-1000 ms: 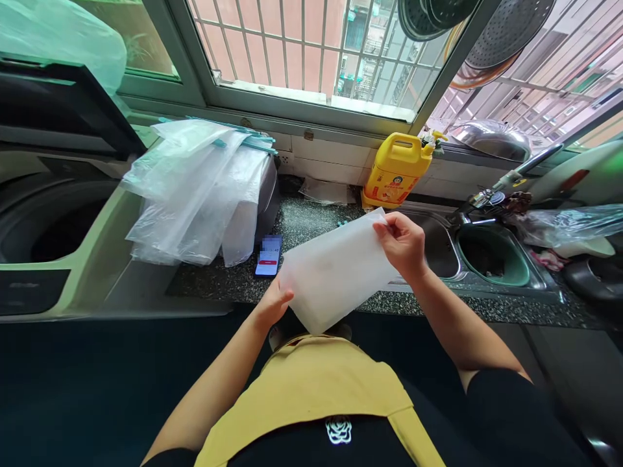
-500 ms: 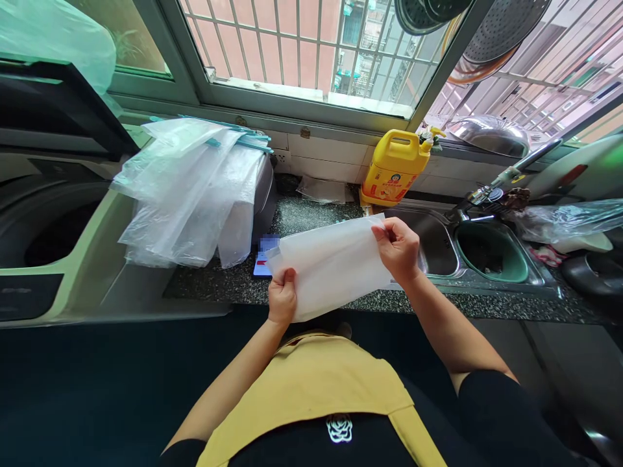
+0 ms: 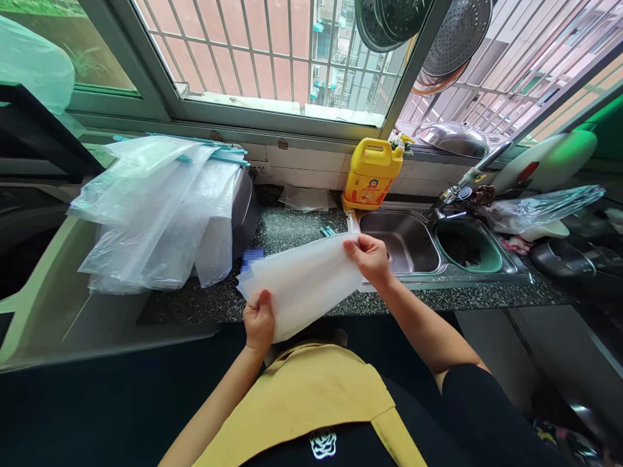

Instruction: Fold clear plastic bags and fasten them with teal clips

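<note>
A frosted, translucent plastic bag is stretched flat between my hands, tilted up toward the right, over the counter's front edge. My left hand grips its lower left end, thumb on top. At the upper right corner, my right hand pinches the bag between thumb and fingers. Behind the bag's left end a phone is mostly covered. Teal clips lie on the counter just beyond the bag. To the left, several clear plastic bags hang from teal clips over a dark box.
A yellow jug with a pump stands by the sink. In the right basin sits a green tub. A flat clear packet rests against the wall. An open-lidded washing machine is at the left.
My left hand has shifted its grip, and its thumb now lies over the bag's left end. The bag looks narrower, as if folded. The view has turned right, so the surroundings appear further left.
</note>
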`<state>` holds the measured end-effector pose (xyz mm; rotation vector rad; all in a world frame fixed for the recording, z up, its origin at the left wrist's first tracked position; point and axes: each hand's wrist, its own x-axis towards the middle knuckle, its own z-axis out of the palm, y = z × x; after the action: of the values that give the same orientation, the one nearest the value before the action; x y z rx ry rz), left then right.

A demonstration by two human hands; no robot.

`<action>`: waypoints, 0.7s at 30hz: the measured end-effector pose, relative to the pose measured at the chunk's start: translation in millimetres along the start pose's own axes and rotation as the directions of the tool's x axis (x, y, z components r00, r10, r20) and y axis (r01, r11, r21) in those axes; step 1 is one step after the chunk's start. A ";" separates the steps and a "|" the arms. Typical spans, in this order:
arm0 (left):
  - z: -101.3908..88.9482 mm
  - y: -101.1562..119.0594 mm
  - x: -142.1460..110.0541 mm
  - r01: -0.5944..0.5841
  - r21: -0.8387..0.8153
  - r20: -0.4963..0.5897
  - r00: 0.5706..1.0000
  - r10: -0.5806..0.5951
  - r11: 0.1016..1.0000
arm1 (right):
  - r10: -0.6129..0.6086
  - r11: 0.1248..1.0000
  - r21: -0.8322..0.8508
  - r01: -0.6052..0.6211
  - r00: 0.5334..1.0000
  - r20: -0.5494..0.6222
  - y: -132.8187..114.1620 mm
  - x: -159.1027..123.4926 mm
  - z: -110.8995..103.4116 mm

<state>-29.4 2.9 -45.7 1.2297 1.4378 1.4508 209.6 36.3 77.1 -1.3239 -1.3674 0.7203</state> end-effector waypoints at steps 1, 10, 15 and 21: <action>-3.5 -1.2 2.4 -0.034 0.014 -0.025 0.999 0.034 0.999 | -0.037 0.999 -0.035 0.037 0.999 -0.005 -2.1 -2.2 0.6; 5.5 97.8 30.1 -0.736 0.028 0.278 0.655 0.702 0.676 | -0.369 0.849 -0.240 0.471 0.853 0.369 -26.4 -19.3 16.5; 24.4 119.6 26.9 -0.689 -0.025 0.335 0.676 0.656 0.724 | -0.414 0.818 -0.254 0.516 0.834 0.364 -31.0 -23.2 20.6; 26.7 122.0 26.1 -0.591 -0.176 0.414 0.681 0.604 0.787 | -0.387 0.809 -0.277 0.518 0.825 0.411 -32.4 -27.2 17.3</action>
<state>3.7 23.1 75.9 1.9928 0.7041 1.4296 178.6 8.0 95.3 -1.1071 -2.1023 0.3585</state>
